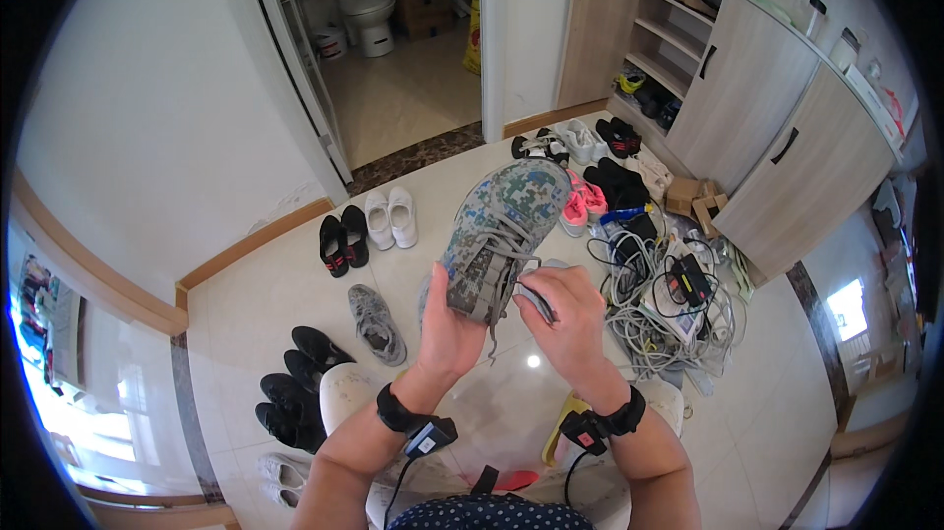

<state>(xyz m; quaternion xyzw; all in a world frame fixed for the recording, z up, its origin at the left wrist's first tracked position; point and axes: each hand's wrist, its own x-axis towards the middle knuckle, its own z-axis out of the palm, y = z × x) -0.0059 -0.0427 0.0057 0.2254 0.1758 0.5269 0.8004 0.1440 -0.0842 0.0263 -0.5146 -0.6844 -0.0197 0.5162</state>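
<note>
A camouflage-patterned sneaker (511,201) in grey, green and blue is held up in front of me, toe pointing away. My left hand (455,333) grips it at the left of the heel end, thumb up along its side. Its laces (500,247) hang loose, one end dangling below. Close to the shoe's right side, my right hand (570,319) is closed with fingers pinched on a small greyish thing (536,302); I cannot tell whether it is part of the shoe. A grey sneaker (376,323) stands on the floor to the left.
Black shoes (295,382) and white shoes (391,217) stand to the left. Several more, some pink (582,204), are gathered ahead by an open shoe cabinet (678,33). A heap of tangled cables (639,284) lies at the right. Beyond a doorway is a toilet (369,14).
</note>
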